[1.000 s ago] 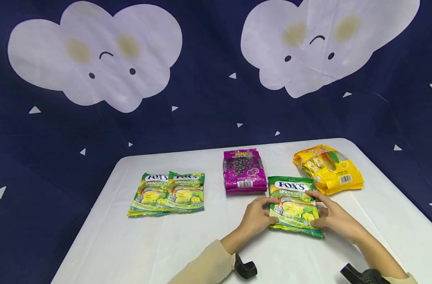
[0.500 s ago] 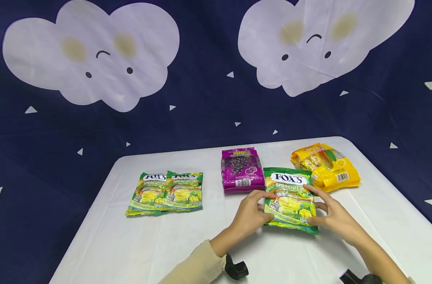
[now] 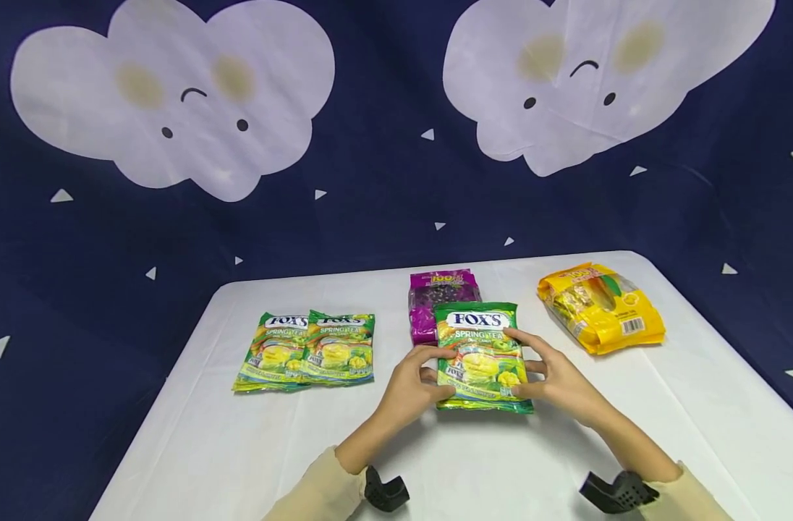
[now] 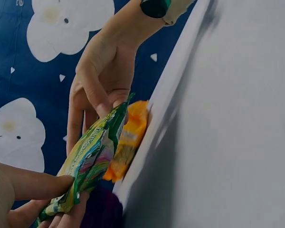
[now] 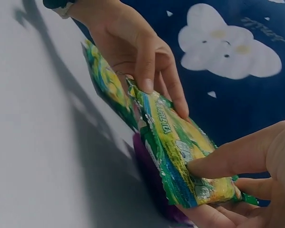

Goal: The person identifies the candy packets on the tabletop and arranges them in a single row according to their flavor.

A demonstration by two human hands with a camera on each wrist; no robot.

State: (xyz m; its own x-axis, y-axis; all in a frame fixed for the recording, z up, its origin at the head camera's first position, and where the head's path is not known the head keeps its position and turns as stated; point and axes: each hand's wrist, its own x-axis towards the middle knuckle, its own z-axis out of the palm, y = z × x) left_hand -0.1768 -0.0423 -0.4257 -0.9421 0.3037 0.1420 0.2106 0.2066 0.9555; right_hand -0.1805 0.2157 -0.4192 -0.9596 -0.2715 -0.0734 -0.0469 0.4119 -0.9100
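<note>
Worktop (image 3: pixel 253 449), white: lies under both my hands; I keep the load low over it.

Purple packet (image 3: pixel 429 304): just beyond my fingers, partly hidden.

Pair of green packets (image 3: pixel 308 351): well out past my left hand, overlapping.

Yellow packet (image 3: pixel 601 307): beyond my right hand, apart.

Green Fox's packet (image 3: pixel 481 354): between my hands, lifted and tilted. Best held by both side edges with even pressure, so it stays flat and does not crumple.

Left hand (image 3: pixel 409 387): thumb on front, fingers curled behind the packet's edge.

Right hand (image 3: pixel 559 383): the same grip, mirrored.
</note>
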